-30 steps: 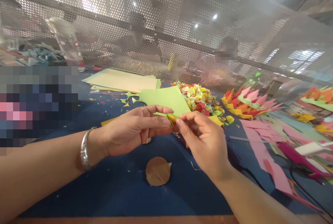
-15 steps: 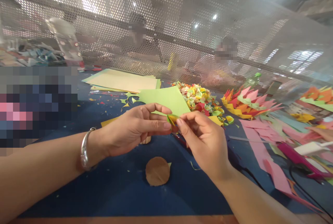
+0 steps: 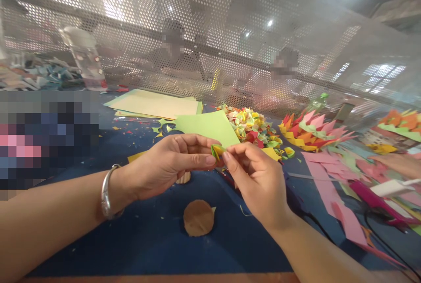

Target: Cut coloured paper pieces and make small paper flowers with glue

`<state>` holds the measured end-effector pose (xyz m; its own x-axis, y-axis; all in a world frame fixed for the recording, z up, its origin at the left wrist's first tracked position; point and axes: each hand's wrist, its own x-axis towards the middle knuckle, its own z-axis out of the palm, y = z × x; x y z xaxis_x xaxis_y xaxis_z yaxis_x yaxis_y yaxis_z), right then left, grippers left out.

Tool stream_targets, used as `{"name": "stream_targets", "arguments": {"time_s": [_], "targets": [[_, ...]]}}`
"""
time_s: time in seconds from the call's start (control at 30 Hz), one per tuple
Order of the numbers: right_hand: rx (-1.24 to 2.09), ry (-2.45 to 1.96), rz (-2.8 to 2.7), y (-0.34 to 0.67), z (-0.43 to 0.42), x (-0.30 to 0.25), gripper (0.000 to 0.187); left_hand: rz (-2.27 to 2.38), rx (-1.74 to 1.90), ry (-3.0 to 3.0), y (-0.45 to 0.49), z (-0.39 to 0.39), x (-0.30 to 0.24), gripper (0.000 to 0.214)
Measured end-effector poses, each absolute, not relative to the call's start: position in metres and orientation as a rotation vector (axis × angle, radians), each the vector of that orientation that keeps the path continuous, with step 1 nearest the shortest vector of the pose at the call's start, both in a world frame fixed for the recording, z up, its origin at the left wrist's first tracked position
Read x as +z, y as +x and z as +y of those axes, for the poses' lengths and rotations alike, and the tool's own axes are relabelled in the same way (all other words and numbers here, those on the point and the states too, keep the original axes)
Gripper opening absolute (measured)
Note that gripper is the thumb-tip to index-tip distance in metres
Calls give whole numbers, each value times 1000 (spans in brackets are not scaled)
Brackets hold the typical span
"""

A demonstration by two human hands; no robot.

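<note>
Between my fingertips is a small folded paper piece (image 3: 217, 150), yellow and green with curved layers. My left hand (image 3: 177, 158) pinches its left side, thumb below and fingers above. On its other side, my right hand (image 3: 255, 171) grips the edge between thumb and forefinger. Both hands hover over the dark blue tabletop (image 3: 138, 239). Below them lies a round brown disc (image 3: 198, 217) with a pale green scrap at its edge. Partly hidden under my left hand is a pale wooden object (image 3: 184, 178). A light green paper sheet (image 3: 210, 125) lies just behind my hands.
Behind sits a heap of folded paper pieces (image 3: 253, 125). Stacked sheets (image 3: 154, 103) lie back left, near a clear bottle (image 3: 87, 59). On the right are pointed paper crowns (image 3: 315, 129), pink strips (image 3: 319, 178), a magenta tool (image 3: 378, 202) with a cord, and another person's hand (image 3: 401, 164).
My hands stay almost in place, and the folded paper piece shows slightly more of its green layers. Another person's hand shows more clearly at the right edge.
</note>
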<state>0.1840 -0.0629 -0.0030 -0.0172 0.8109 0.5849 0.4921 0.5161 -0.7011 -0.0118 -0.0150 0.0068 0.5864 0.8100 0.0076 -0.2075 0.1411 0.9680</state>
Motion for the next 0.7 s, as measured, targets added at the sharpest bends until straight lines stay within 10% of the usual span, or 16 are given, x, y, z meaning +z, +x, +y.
{"name": "stream_targets", "arguments": {"time_s": [0.7], "targets": [[403, -1095, -1683, 183, -61, -4, 14, 672, 830, 1256, -11, -15, 4, 34]]}}
